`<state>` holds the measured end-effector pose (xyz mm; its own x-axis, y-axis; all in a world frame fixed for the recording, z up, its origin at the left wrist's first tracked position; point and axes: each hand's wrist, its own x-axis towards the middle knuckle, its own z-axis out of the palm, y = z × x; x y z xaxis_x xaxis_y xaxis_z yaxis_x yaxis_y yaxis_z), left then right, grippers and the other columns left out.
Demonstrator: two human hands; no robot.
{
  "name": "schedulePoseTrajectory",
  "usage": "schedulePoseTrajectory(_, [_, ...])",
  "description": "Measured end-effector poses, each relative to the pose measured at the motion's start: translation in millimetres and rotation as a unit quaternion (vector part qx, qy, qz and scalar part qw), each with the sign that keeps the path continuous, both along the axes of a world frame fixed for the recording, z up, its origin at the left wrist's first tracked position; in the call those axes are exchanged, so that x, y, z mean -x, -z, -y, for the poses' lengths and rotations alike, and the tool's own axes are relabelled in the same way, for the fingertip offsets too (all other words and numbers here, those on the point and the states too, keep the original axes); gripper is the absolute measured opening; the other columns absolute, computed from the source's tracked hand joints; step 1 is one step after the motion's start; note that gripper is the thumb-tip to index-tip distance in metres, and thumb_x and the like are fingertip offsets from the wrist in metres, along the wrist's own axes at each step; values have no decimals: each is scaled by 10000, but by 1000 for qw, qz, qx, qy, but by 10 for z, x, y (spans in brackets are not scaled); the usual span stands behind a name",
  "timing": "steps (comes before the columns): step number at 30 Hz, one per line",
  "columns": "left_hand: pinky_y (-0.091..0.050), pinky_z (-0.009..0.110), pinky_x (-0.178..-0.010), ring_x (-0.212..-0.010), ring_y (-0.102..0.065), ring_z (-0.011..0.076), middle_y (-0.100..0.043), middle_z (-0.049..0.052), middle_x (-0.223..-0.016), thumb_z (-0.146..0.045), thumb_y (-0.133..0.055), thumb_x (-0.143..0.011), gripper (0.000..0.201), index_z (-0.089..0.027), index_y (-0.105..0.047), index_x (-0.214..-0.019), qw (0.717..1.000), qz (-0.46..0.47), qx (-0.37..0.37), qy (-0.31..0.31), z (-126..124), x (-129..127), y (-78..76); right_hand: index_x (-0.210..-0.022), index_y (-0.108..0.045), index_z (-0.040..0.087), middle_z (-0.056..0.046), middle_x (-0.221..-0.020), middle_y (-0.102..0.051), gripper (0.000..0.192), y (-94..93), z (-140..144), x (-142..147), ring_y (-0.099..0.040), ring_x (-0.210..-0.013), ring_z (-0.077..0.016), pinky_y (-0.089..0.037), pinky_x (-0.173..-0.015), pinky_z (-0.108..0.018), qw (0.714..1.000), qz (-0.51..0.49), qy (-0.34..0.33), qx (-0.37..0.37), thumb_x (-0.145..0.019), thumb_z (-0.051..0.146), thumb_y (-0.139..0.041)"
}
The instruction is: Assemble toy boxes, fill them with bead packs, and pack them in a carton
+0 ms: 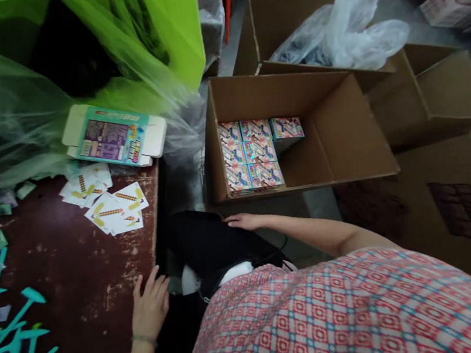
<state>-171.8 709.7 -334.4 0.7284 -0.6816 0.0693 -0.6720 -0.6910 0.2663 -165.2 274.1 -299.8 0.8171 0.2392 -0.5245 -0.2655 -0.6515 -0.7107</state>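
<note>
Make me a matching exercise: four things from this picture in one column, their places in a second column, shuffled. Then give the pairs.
Things
1. left hand
2. right hand
3. small colourful boxes
4. flat unfolded carton

Places
A. packed in the open cardboard box
B. lying at the far edge of the table, by the green plastic bag
C. flat on the dark red table near its edge
D. on the black fabric below the box

Pairs: 1-C, 2-D, 3-A, 4-B

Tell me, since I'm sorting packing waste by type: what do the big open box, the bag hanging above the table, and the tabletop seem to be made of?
Open box: brown corrugated cardboard, matte, with creased flaps. Green bag: thin translucent plastic film, wrinkled and slightly glossy. Tabletop: apparently dark red-brown painted wood or board, scuffed, with paler chips showing through; the core is unclear.
</note>
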Motion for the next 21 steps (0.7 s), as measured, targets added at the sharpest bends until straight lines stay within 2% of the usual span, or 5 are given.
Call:
schedulePoseTrajectory(5, [-473,583,-1134,-1229,-711,329,-807,75,-1148,-229,-568,-946,272,-295,-769,-1116,987,19,131,-91,695,-86,-196,-1539,-545,226,-142,-1603,-507,533,-532,811,459,-424,-1515,-308,-337,-1261,-523,953,269,5,139,-1030,384,-582])
schedulePoseTrajectory(8, [-491,524,-1148,-1297,-666,304,-751,112,-1281,-336,-533,-998,323,-260,-718,-1251,971,-39,201,-125,1476,-379,-385,-1534,-541,150,-205,-1512,-584,579,-627,1219,465,-518,-1420,-359,-404,-1182,-508,933,205,28,294,-985,304,-646])
schedulePoseTrajectory(11, [-568,438,-1068,-1237,-691,271,-640,163,-1448,-462,-479,-1017,503,-207,-612,-1430,951,-125,236,-157,2305,-815,-476,-1298,-724,186,-151,-1229,-761,333,-582,1410,311,-687,-1155,-297,-489,-984,-380,942,114,17,315,-1030,248,-538])
schedulePoseTrajectory(16, [-560,463,-1083,-1242,-687,326,-719,189,-1320,-477,-668,-900,486,-155,-718,-1261,943,-245,137,-178,3294,-1448,-461,-1183,-770,199,-136,-1131,-794,289,-596,1390,113,-719,-1068,-284,-462,-875,-331,950,122,-18,286,-1022,334,-571])
schedulePoseTrajectory(21, [-654,420,-733,-763,-786,310,-796,202,-967,-214,-654,-865,294,-80,-740,-1112,909,-336,-10,-248,3449,-1655,-605,-1108,-779,159,-155,-1079,-794,259,-611,1278,65,-732,-1036,-276,-474,-847,-323,954,155,-48,251,-1015,254,-557])
